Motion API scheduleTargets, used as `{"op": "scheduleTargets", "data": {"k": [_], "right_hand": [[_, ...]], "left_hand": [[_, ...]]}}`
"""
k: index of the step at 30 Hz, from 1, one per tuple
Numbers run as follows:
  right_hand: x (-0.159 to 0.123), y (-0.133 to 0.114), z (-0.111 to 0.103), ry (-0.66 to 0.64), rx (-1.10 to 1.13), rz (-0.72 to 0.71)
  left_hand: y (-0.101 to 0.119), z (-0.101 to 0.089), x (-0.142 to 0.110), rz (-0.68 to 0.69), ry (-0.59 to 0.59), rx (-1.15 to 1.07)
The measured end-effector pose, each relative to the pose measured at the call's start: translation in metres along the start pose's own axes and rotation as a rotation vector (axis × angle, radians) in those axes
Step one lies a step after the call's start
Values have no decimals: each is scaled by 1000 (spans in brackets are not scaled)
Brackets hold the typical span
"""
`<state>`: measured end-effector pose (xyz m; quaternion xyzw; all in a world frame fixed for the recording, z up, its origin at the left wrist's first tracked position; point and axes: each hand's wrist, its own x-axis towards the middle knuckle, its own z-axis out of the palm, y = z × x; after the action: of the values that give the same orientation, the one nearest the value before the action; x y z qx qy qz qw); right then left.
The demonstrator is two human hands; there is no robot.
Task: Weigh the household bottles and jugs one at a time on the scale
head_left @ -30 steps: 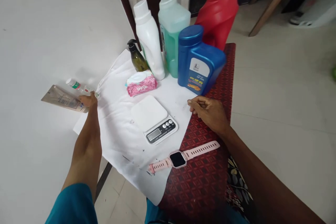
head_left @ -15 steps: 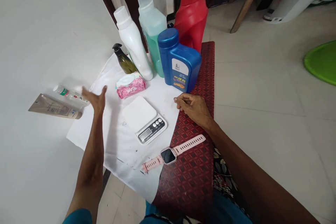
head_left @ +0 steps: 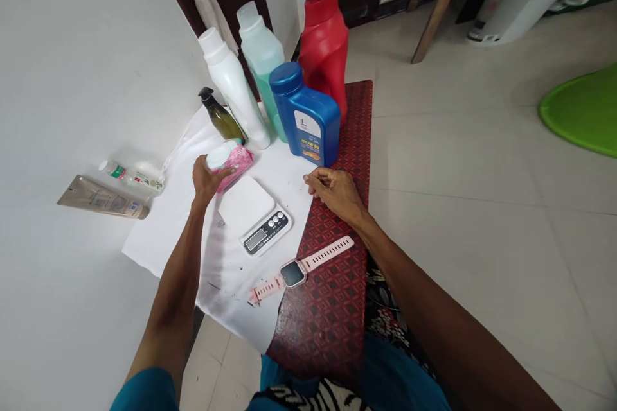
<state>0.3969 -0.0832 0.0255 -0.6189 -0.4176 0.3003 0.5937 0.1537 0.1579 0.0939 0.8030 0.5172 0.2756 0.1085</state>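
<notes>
My left hand [head_left: 208,176] is closed around the pink wet-wipe pack [head_left: 230,160], just behind the white kitchen scale [head_left: 253,215] on the white paper sheet [head_left: 164,234]. My right hand [head_left: 335,191] rests with loosely curled fingers at the paper's right edge on the red patterned cloth [head_left: 332,308], holding nothing I can see. A pink smartwatch [head_left: 296,270] lies in front of the scale.
Behind the scale stand a dark pump bottle [head_left: 219,117], a white bottle [head_left: 231,87], a pale green bottle [head_left: 260,54], a blue jug [head_left: 306,115] and a red bottle [head_left: 325,38]. A tube [head_left: 101,198] and a small vial [head_left: 130,174] lie at the left. A green mat [head_left: 585,109] lies on the floor.
My left hand left the tube and vial at the left, swung right over the paper, and closed on the pink wipe pack. The right hand stayed put.
</notes>
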Motion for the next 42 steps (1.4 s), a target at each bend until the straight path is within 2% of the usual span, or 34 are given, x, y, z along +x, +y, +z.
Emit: {"op": "scheduleTargets", "data": {"k": [3,7,10,12,14,16,20,22,25,27,29,32,34,37,42], "right_hand": [[0,0,0,-13,1,-5],[1,0,0,-7,1,-10],[1,1,0,-8,-1,-7],[1,1,1,-9,-1,-8],[0,1,1,-3,4,-4],[0,2,2,4,10,0],[-1,2,2,1,14,-1],[-1,3,2,3,16,-4],[-1,3,2,10,19,-3],[-1,3,1,11,20,-2],[-1,4,1,11,19,-1],[-2,4,1,16,11,5],[-2,4,2,19,6,14],[-2,5,2,22,1,25],[-3,1,3,42,-7,38]], "left_hand": [[0,-15,-22,-87,134,-88],[7,-60,-43,-100,315,-135],[21,-94,-65,-23,332,-82],[32,-103,-84,48,275,-48],[40,-96,-105,112,184,-37],[44,-79,-121,163,99,-34],[44,-48,-134,217,39,19],[44,-46,-133,219,2,34],[44,-58,-133,211,-19,-33],[43,-68,-137,182,89,-121],[41,-73,-146,124,280,-212],[35,-66,-165,-21,539,-324],[31,-57,-177,-105,570,-361],[27,-46,-185,-98,423,-322],[28,-43,-166,77,144,-227]]}}
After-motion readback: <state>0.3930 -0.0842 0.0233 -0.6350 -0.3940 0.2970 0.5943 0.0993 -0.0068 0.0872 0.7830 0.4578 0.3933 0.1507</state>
